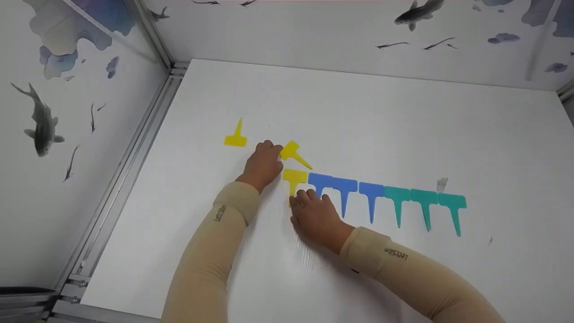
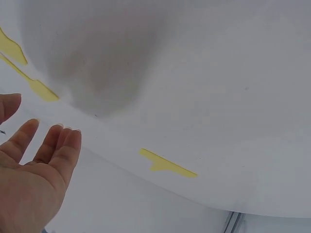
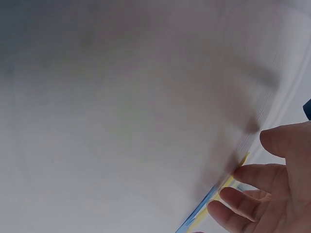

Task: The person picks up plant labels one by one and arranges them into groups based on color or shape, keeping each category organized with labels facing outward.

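Note:
Flat plastic T-shaped plant labels lie on the white table. My left hand (image 1: 263,165) is beside a tilted yellow plant label (image 1: 290,151), fingertips at its left edge; in the left wrist view the fingers (image 2: 66,153) are spread and pinch nothing. My right hand (image 1: 319,220) rests its fingertips on the stem of another yellow plant label (image 1: 295,175), stem toward me, at the row's left end. In the right wrist view its fingers (image 3: 260,177) are loosely extended, one touching the yellow edge. Part of that stem is hidden by the hand.
Right of it, the row continues with blue plant labels (image 1: 344,184) and green plant labels (image 1: 424,196). A separate yellow plant label (image 1: 236,140) lies farther left, stem pointing away. Fish-patterned panels (image 1: 40,179) and a metal rail (image 1: 121,170) border the table (image 1: 358,116).

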Demonstrator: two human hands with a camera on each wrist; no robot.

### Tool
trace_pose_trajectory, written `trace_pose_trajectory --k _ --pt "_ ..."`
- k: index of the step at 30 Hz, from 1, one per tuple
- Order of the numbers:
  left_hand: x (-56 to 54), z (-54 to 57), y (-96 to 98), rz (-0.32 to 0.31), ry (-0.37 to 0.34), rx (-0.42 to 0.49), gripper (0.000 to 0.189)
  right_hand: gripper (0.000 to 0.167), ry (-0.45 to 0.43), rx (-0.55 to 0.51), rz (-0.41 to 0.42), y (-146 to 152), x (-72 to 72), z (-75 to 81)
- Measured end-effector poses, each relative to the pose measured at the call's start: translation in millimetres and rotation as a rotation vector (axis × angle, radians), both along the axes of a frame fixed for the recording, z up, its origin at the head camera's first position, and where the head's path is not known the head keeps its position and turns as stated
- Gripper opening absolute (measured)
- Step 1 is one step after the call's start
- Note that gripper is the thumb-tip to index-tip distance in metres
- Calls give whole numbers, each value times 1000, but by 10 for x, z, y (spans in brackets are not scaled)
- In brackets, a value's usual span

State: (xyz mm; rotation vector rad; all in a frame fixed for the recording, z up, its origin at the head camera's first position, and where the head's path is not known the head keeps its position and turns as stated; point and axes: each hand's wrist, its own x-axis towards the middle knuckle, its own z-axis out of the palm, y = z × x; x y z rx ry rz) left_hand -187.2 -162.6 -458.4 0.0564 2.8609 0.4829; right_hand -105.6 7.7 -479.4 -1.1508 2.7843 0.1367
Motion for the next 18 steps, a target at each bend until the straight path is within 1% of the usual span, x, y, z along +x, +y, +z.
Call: trace_pose_trajectory --k 4,9,13,18 --pt "-86 5 113 -22 7 -31 45 49 -12 10 -10 2 -3 -6" --pt "-189 -20 241 -73 40 -58 42 48 -9 4 -6 4 -11 -3" --pt "-250 -31 284 -90 49 -65 42 46 -8 -12 -6 3 -11 1" --pt "-315 -34 308 -102 37 -114 44 46 -13 -32 -6 4 -11 22"
